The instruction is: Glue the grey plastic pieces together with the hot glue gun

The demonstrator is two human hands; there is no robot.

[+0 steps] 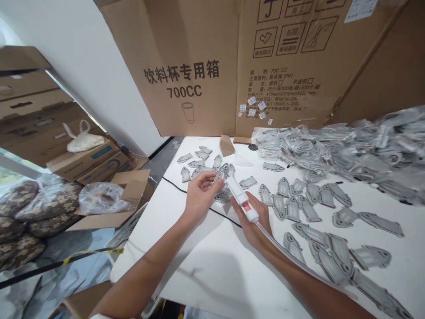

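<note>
My left hand (pixel 205 191) is closed, with thumb and fingers pinching a small grey boat-shaped part (pixel 223 172). My right hand (pixel 253 216) wraps round a slim white corded tool (pixel 238 191) with a red label near its rear. The tool's front end meets or nearly meets the grey part; actual contact is hard to make out. From its rear a pale cord (pixel 282 250) runs back along my right forearm. More grey parts (pixel 203 153) lie just beyond my left hand, and others (pixel 292 208) are spread to the right of my right hand.
A large cardboard box (pixel 199 40) stands at the back of the white table (pixel 195 266). Many bagged grey parts (pixel 325 141) are heaped at right. A black cable (pixel 174 185) crosses the tabletop under my hands. An open carton (pixel 137 188) sits left of the table.
</note>
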